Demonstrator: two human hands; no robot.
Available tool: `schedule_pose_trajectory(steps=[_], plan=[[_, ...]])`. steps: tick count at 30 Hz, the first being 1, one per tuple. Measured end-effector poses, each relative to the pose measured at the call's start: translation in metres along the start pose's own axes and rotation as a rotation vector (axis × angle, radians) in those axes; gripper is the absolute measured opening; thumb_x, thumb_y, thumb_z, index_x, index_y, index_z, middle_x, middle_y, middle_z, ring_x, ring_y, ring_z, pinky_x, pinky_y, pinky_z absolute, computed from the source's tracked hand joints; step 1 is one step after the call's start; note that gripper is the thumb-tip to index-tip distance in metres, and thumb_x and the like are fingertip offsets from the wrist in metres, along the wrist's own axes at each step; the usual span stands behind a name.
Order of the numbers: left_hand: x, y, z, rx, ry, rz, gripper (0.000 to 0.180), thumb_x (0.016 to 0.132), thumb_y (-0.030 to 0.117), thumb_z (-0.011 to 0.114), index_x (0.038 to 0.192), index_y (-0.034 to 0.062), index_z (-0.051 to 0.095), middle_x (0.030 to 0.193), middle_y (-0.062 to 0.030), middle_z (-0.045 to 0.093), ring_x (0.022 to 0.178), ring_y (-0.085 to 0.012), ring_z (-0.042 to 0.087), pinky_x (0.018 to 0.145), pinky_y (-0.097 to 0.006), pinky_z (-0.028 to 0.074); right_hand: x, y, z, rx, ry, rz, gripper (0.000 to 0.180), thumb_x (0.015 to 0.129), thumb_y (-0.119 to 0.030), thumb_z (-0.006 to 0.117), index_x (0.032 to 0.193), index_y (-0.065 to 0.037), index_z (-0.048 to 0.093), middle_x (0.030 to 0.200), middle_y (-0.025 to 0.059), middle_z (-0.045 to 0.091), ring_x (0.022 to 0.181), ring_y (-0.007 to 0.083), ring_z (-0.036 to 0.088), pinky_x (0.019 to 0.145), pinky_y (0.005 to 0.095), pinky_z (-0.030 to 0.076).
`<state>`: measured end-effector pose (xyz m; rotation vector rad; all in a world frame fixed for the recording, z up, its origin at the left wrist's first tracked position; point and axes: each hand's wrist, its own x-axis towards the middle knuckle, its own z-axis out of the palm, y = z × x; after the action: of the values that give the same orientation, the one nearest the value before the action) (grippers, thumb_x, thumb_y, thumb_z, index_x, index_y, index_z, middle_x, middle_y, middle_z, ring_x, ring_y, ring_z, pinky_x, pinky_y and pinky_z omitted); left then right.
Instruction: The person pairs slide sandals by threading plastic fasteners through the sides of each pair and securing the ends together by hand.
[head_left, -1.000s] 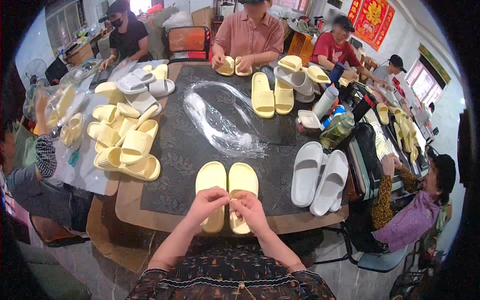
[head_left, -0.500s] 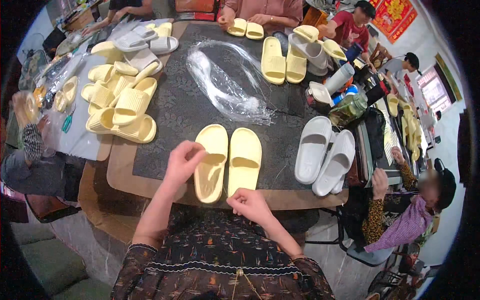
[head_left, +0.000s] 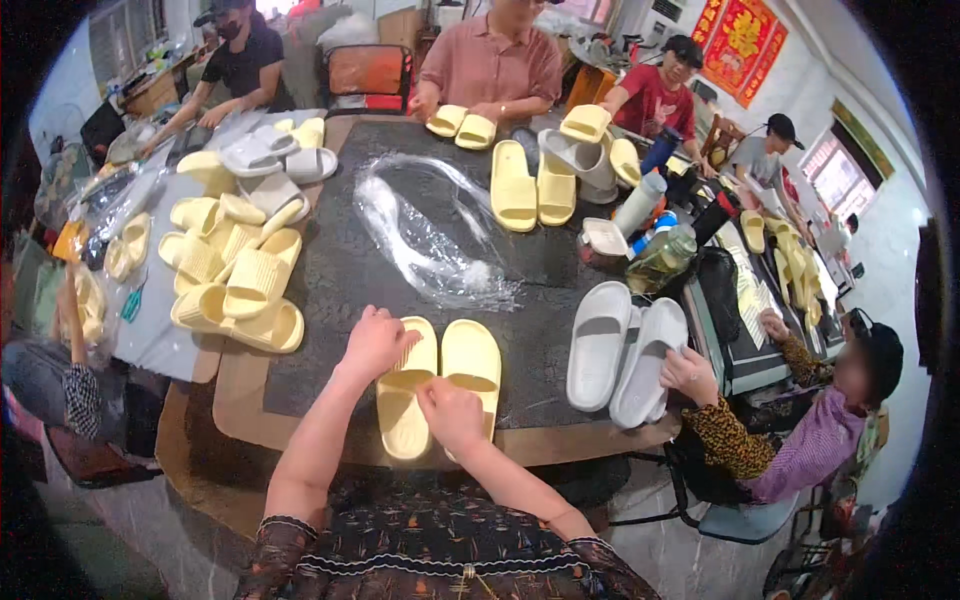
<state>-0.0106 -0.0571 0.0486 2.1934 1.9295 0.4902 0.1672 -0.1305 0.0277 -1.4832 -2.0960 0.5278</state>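
Observation:
A pair of yellow slide slippers lies side by side in front of me, the left slipper and the right slipper, toes pointing away. My left hand is at the left edge of the left slipper's strap, its fingers bent inward. Over the inner edges of the pair, my right hand has its fingers curled and pressed together. Whatever is between the fingers of either hand is too small or hidden to make out. Beyond them, a heap of clear plastic film lies on the dark table mat.
Yellow slippers are piled at the left, with grey ones behind. Grey slippers stand at the right, where a co-worker's hand touches one. Bottles and a lidded box sit farther back. Several people work around.
The view has tilted up. My right hand has moved up and left from the right slipper's heel to between the slippers. The co-worker's hand at the right has reached a grey slipper.

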Motion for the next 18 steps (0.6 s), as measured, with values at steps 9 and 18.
schedule_pose_trajectory(steps=[9,18], plan=[[0.028,-0.006,0.014,-0.403,-0.098,-0.167,0.031,0.078,0.034,0.067,0.088,0.0052,0.072,0.081,-0.0136,0.068,0.078,-0.0303,0.067,0.070,-0.041,0.052,0.008,0.005,0.010,0.118,0.055,-0.024,0.020,0.088,-0.027,0.062,0.086,-0.007,0.067,0.067,0.0106,0.066,0.060,0.0280,0.066,0.055,0.0385,0.051],[0.008,0.006,0.008,0.076,0.011,-0.156,0.040,0.082,0.045,0.064,0.082,0.0053,0.073,0.087,-0.0159,0.066,0.093,-0.0346,0.058,0.079,-0.044,0.051,0.004,0.006,0.014,0.085,0.112,-0.011,0.021,0.090,-0.030,0.057,0.089,-0.011,0.065,0.069,0.0131,0.065,0.061,0.0310,0.065,0.055,0.0428,0.051]])
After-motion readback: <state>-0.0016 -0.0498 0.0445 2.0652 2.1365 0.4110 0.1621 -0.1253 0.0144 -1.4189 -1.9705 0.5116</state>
